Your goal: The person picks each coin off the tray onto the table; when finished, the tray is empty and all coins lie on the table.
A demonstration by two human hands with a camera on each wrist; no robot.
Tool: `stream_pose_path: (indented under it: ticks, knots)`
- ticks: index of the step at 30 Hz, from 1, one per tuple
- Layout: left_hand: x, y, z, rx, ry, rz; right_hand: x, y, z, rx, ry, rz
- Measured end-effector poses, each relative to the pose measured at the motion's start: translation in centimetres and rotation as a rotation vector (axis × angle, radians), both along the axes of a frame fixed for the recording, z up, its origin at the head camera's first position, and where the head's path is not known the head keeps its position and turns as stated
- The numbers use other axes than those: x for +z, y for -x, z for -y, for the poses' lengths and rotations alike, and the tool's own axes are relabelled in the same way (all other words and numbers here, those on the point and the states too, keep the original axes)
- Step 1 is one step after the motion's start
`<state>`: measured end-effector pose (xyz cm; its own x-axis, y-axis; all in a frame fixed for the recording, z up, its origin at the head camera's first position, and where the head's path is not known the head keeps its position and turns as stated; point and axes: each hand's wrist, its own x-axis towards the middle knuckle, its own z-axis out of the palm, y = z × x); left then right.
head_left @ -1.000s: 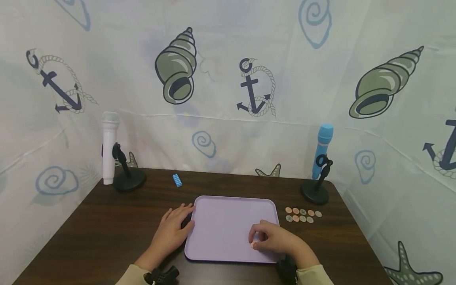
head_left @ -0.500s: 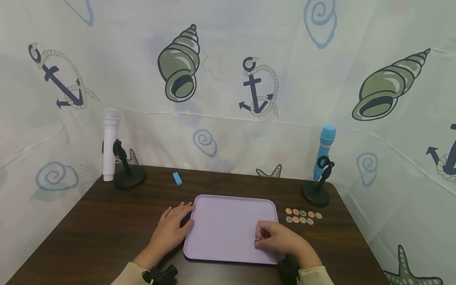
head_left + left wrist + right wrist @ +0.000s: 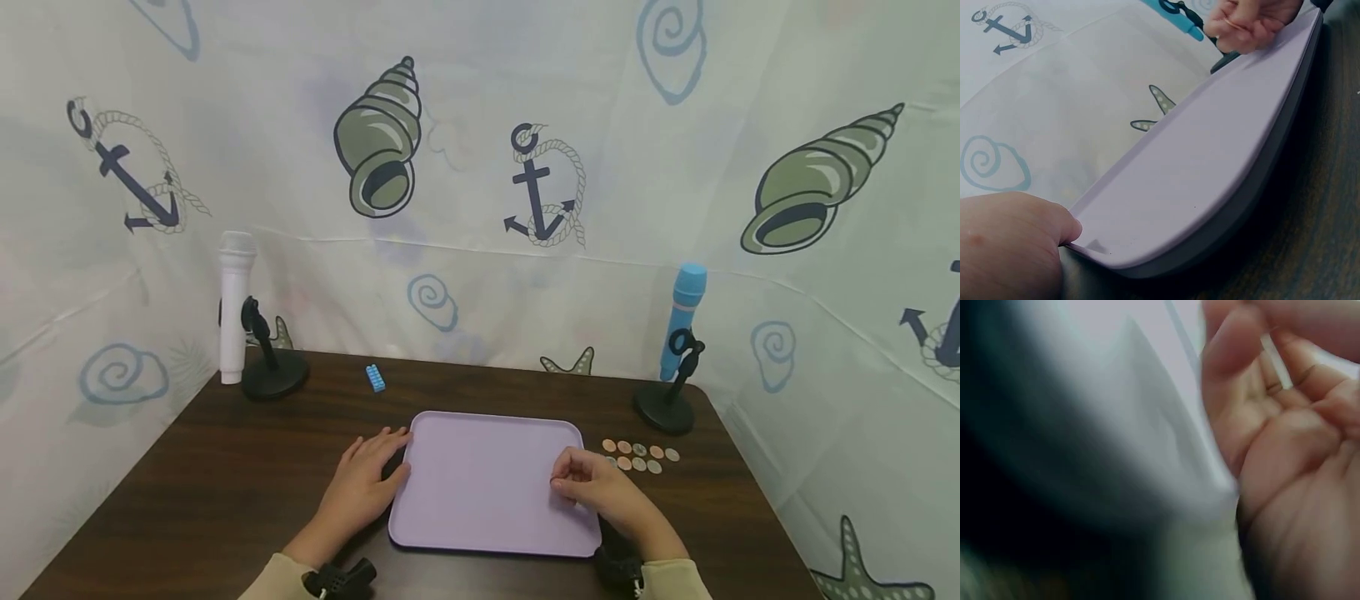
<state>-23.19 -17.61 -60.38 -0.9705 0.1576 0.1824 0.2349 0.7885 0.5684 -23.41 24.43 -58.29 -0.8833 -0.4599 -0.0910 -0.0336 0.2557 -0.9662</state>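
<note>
A lavender tray (image 3: pixel 480 487) lies on the dark wood table. My left hand (image 3: pixel 365 481) rests against its left edge, fingers spread and fairly straight; the left wrist view shows a fingertip at the tray's rim. Over the tray's right side, my right hand (image 3: pixel 588 483) pinches a coin (image 3: pixel 1235 24) between thumb and fingers. Only the coin's thin edge shows, and the right wrist view is blurred. Just beyond the tray's right edge lie two rows of copper and silver coins (image 3: pixel 639 450), the near row partly hidden by the right hand.
A white microphone (image 3: pixel 236 308) in a black stand (image 3: pixel 273 375) occupies the back left. At the back right, a blue microphone (image 3: pixel 681 321) leans in another stand (image 3: pixel 663 408). Behind the tray lies a small blue toy brick (image 3: pixel 375 377). A printed curtain (image 3: pixel 465 208) surrounds the table's back and sides.
My right hand has lifted the coin from the tray's lower right part and carried it to the right and farther back. My left hand has stayed at the tray's edge.
</note>
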Motion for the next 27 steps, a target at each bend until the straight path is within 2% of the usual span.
stream_pose_path:
  ticks: [4,7,9,12,15,17,19,21,23,27]
  knots:
    - [-0.1,0.1,-0.1,-0.004,0.005,-0.007,-1.2,0.1,-2.0,0.002,0.312,0.049]
    - [-0.1,0.1,-0.1,0.0,0.011,-0.006,-1.5,0.2,-3.5,0.006,0.486,0.021]
    - [-0.2,0.2,0.0,0.001,0.013,-0.004,-1.5,0.1,-4.8,-0.074,0.535,-0.027]
    - [-0.2,0.1,0.0,0.004,0.009,0.007,-1.2,0.0,-7.1,-0.316,0.556,-0.128]
    - [-0.4,0.0,0.0,0.008,0.007,0.015,-1.1,-0.5,-9.6,-0.647,0.454,-0.209]
    - [-0.5,-0.1,0.0,0.01,0.006,0.019,-1.0,-0.7,-11.1,-0.838,0.274,-0.249]
    - [-0.4,0.0,0.0,0.008,0.004,0.015,-1.1,-0.9,-12.3,-0.977,0.053,-0.246]
    - [-0.4,0.1,0.0,0.007,0.001,0.011,-1.3,-1.0,-13.2,-1.051,-0.133,-0.228]
    - [-0.3,0.2,0.0,0.002,-0.001,0.008,-1.5,-0.9,-13.8,-1.072,-0.246,-0.199]
    - [-0.5,0.4,-0.1,-0.005,0.005,0.01,-1.8,-0.9,-14.0,-1.095,-0.245,-0.166]
